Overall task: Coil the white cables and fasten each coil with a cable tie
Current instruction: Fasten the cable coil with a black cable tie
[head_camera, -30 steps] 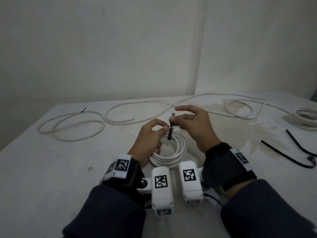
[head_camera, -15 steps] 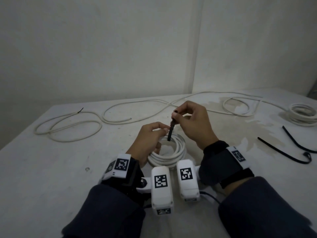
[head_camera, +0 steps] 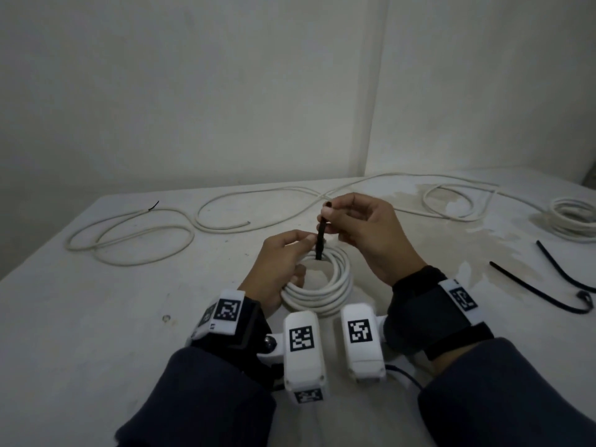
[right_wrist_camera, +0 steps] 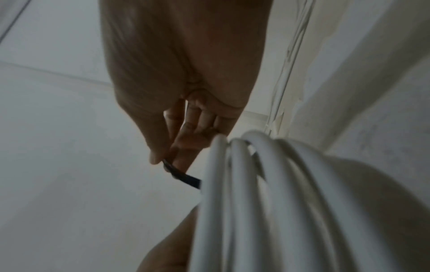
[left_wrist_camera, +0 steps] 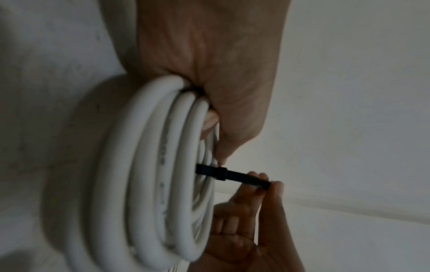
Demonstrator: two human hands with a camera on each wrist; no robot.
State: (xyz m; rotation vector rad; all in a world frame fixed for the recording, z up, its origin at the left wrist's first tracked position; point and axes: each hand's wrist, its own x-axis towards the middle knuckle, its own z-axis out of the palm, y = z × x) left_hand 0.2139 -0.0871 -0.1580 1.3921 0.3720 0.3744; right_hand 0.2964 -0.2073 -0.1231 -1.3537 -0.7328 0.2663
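Note:
A white cable coil (head_camera: 325, 295) lies on the table (head_camera: 96, 317) between my hands. A black cable tie (head_camera: 321, 235) rises upright from the coil's far side. My left hand (head_camera: 309, 240) has its lower fingers curled round the coil (left_wrist_camera: 144, 184), while thumb and forefinger sit at the tie's head (left_wrist_camera: 221, 173). My right hand (head_camera: 326, 217) pinches the tie's tail (left_wrist_camera: 251, 179) near its tip, above the left hand. In the right wrist view the right hand (right_wrist_camera: 163, 160) holds the strap (right_wrist_camera: 186, 179) beside the coil (right_wrist_camera: 267, 202).
Loose white cable (head_camera: 135, 233) loops across the far left of the table, and another length (head_camera: 451, 201) runs to the far right. A second coil (head_camera: 574, 221) sits at the right edge. Two black ties (head_camera: 541, 291) lie right of my right wrist.
My right hand has closed its fingers on the tie's tail and risen, so more black strap shows above the left hand. The left hand has stayed at the coil.

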